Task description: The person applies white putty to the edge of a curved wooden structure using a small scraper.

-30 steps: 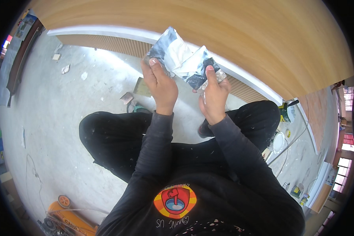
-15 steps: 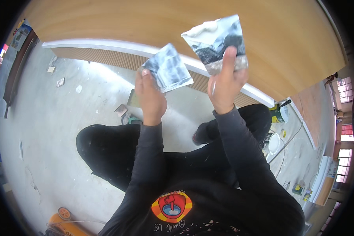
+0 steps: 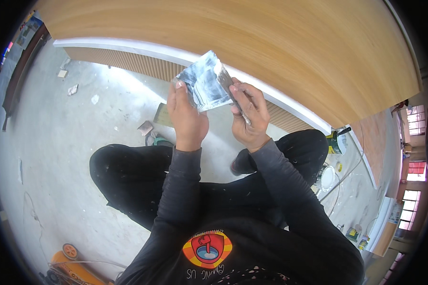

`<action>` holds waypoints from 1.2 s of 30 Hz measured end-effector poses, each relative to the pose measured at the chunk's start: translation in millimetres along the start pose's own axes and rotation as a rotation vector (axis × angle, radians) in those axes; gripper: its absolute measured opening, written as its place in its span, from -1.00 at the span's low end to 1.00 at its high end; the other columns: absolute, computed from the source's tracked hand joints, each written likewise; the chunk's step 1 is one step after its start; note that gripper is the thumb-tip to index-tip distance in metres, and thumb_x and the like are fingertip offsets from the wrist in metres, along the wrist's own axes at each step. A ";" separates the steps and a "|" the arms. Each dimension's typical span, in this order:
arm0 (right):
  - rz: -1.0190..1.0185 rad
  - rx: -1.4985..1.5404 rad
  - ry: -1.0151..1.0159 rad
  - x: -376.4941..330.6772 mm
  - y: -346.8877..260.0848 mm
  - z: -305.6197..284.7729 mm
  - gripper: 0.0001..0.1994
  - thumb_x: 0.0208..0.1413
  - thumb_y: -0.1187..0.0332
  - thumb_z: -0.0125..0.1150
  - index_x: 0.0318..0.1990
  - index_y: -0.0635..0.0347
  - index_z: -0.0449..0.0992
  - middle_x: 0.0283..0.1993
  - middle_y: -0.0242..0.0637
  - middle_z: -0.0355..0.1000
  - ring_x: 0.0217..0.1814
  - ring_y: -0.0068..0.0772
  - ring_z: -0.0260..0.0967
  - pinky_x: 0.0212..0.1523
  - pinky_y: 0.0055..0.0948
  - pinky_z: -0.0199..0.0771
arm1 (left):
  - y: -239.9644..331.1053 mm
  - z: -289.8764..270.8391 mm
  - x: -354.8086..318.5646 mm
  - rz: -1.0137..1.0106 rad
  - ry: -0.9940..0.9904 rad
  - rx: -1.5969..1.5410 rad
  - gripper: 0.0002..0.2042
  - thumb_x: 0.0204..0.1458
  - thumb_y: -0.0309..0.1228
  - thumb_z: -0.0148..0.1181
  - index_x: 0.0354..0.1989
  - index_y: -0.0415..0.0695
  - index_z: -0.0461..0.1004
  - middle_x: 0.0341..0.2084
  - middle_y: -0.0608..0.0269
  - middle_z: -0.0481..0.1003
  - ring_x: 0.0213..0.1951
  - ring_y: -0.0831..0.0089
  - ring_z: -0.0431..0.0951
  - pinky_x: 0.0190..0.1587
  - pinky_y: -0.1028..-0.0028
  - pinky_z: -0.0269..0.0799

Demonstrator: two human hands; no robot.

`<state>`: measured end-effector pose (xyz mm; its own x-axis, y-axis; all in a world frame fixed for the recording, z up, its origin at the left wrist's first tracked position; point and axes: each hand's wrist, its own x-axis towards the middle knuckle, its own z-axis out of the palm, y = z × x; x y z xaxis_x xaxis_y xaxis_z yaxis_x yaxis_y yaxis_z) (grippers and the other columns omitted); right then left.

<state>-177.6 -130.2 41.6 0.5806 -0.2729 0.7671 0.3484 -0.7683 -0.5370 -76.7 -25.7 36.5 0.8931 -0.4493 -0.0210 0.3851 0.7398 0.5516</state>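
Observation:
My left hand (image 3: 189,121) is closed on a shiny metal scraper blade (image 3: 202,78), thumb on its face, the broad side turned up. Against the right side of that blade, my right hand (image 3: 253,114) grips a second scraper (image 3: 227,84), tilted so that it shows nearly edge-on. White paste (image 3: 218,68) clings near the upper corner where the two blades come together. Both hands are held in front of the lower edge of a large wood-grain panel (image 3: 271,42), above my bent legs.
Under the panel run a white ledge (image 3: 128,46) and a ribbed wooden strip (image 3: 138,68). To the right of my knee stand a white bucket (image 3: 326,177) and a green-and-yellow tub (image 3: 336,143). A yellow wheeled machine (image 3: 73,267) sits at lower left. Scraps and cords lie on the floor.
My right hand has come down and left, turning its scraper from face-on to nearly edge-on and bringing it against the left one. The left hand has barely moved.

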 end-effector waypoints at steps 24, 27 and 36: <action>0.599 0.286 -0.005 -50.7 -13.2 48.1 -0.68 0.31 0.40 0.15 0.15 0.31 0.46 -0.02 -0.14 0.45 -0.07 -0.32 0.46 -0.05 -0.38 0.47 | 37.7 -41.6 16.7 0.488 -0.090 1.529 -0.82 0.19 -0.55 -0.01 -0.09 -0.36 0.41 -0.13 -0.06 0.51 -0.05 0.07 0.57 -0.02 0.25 0.50; 0.474 0.107 -0.290 -78.7 -14.6 53.5 -0.66 0.19 0.50 0.17 0.13 0.16 0.53 -0.02 -0.09 0.42 -0.04 -0.04 0.45 0.01 -0.19 0.47 | 52.8 -44.2 17.2 0.528 0.011 1.429 -0.73 0.00 -0.55 0.13 -0.10 -0.38 0.43 -0.16 -0.24 0.47 -0.07 -0.28 0.46 0.02 0.07 0.40; 1.089 0.989 0.129 -57.1 7.9 43.5 -0.61 0.42 0.10 -0.03 0.09 0.26 0.47 -0.04 -0.22 0.52 0.04 -0.19 0.50 0.05 -0.22 0.52 | 70.0 -16.9 4.2 0.057 0.338 0.316 -0.59 0.36 -0.33 -0.23 0.22 -0.35 0.30 0.11 -0.01 0.44 0.15 0.16 0.48 0.16 0.12 0.46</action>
<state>-176.0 -95.5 -21.7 0.8301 -0.5323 -0.1658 0.1726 0.5282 -0.8314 -42.1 32.7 60.9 0.9566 -0.1854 -0.2249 0.2906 0.5460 0.7858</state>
